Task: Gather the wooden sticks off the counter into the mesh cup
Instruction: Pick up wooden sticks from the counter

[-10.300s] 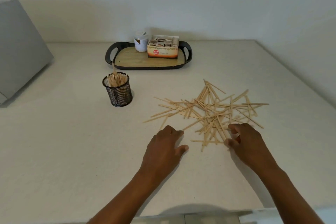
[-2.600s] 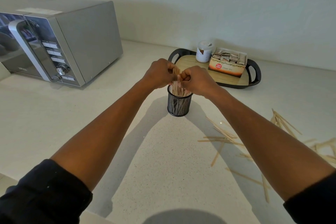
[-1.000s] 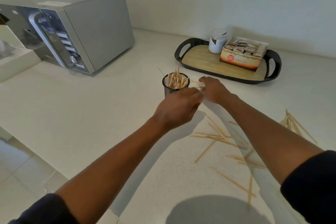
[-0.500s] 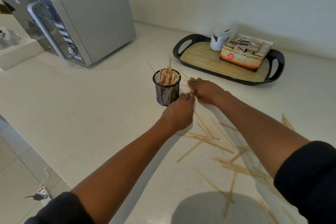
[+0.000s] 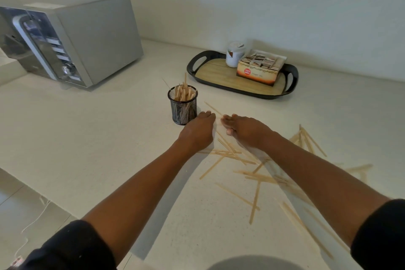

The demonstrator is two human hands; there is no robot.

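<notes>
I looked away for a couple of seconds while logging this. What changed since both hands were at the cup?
Both hands let go of the bundle, now standing in the mesh cup. The left hand and right hand dropped to the counter beside it, over the loose sticks. Cup, tray and microwave look unmoved.

We see a softly and evenly lit scene, somewhat dim, with light falling from above and behind the person, so that a rounded shadow lies at the counter's (image 5: 92, 138) near edge and long grey shadows run under both forearms. The wide lens bends the wall line and the microwave (image 5: 72, 35) at the left, whose glossy door carries dull reflections. The right forearm and the wooden sticks (image 5: 258, 177) beside it are smeared by motion blur, while the mesh cup (image 5: 183, 108) stays fairly crisp.
</notes>
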